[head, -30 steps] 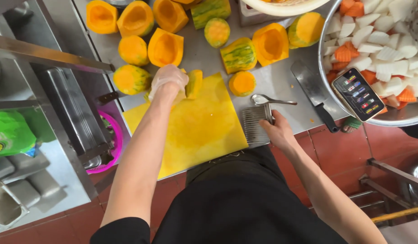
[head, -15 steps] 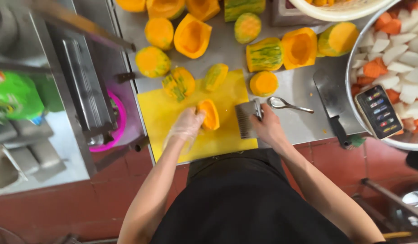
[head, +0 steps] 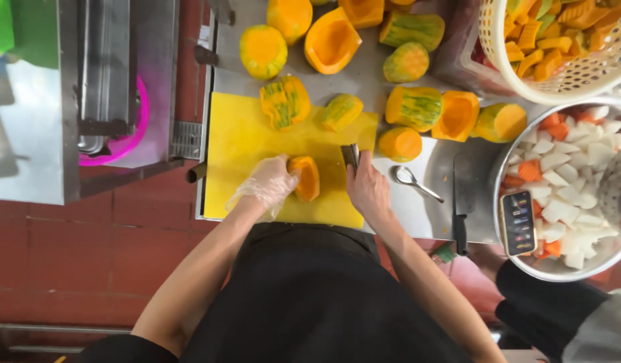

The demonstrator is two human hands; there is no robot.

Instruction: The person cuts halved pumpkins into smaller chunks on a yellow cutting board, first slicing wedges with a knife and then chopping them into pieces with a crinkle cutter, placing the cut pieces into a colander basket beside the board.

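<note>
On the yellow cutting board (head: 243,141), near its front edge, a pumpkin piece (head: 306,177) stands on its side, orange flesh showing. The gloved left hand (head: 270,183) grasps it from the left. Just to its right, the bare right hand (head: 367,188) is clenched around the handle of a cleaver (head: 351,156), blade edge-on beside the piece. Further pumpkin chunks (head: 284,101) lie at the board's back edge; a spoon (head: 411,180) and a second knife (head: 462,202) rest on the steel table (head: 364,74) to the right
</note>
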